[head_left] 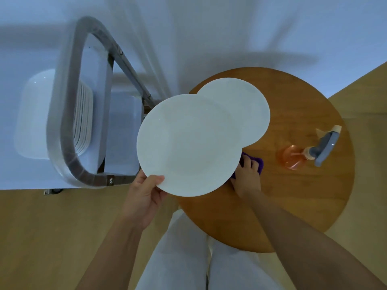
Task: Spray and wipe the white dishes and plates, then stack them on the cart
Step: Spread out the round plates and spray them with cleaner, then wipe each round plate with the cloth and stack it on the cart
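Fingers of left hand pinch the near rim of a white plate held above the round table, right hand grips purple cloth; wiping step, next likely stacking onto cart.

Purple cloth mostly hidden under held plate and right hand. Second plate partly overlapped. Stack of white dishes on cart screened by handle frame; count unreadable. Forearms cut off at bottom edge.
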Action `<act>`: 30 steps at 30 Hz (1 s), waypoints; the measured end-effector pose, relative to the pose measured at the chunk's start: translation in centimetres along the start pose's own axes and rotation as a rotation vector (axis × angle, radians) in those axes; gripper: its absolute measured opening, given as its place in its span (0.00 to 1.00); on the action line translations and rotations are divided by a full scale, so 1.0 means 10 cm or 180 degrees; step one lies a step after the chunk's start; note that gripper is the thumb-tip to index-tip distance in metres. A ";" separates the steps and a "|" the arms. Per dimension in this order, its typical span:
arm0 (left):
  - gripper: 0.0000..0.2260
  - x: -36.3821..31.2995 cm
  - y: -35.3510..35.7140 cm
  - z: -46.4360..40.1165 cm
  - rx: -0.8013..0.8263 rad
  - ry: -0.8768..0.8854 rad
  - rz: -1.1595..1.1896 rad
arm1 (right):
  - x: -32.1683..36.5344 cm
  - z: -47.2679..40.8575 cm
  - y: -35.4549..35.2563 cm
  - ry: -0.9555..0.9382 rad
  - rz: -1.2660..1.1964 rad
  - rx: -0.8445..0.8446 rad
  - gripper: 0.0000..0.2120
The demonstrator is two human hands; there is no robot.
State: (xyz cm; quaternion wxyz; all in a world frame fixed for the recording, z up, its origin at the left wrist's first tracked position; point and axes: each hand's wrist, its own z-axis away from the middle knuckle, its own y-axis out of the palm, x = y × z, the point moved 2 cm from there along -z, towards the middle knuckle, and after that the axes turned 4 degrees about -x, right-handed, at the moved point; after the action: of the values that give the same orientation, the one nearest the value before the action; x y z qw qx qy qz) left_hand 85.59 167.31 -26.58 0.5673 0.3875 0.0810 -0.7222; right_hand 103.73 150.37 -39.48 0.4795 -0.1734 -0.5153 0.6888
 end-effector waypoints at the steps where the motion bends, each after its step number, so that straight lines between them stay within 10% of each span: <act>1: 0.19 -0.01 -0.01 -0.01 -0.0008 -0.0004 -0.0001 | 0.00 -0.01 -0.06 0.0068 -0.0296 -0.0070 0.27; 8: 0.19 -0.08 -0.01 0.01 0.0053 -0.0032 0.0072 | 0.04 0.37 -0.71 0.0603 -0.2536 -0.0704 0.11; 17: 0.15 -0.27 0.27 0.12 -0.0083 0.0140 -0.0245 | 0.40 1.04 -1.80 0.0863 -0.3587 -0.1780 0.16; 30: 0.32 -0.07 0.77 0.62 0.0425 -0.0126 0.0456 | 0.96 1.11 -1.81 0.0054 -0.0097 -0.0974 0.32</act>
State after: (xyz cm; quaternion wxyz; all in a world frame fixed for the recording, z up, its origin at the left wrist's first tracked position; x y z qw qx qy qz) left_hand 89.55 161.73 -19.39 0.5919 0.4149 -0.0064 -0.6910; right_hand 99.74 152.54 -16.60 0.4622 -0.2424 -0.6128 0.5934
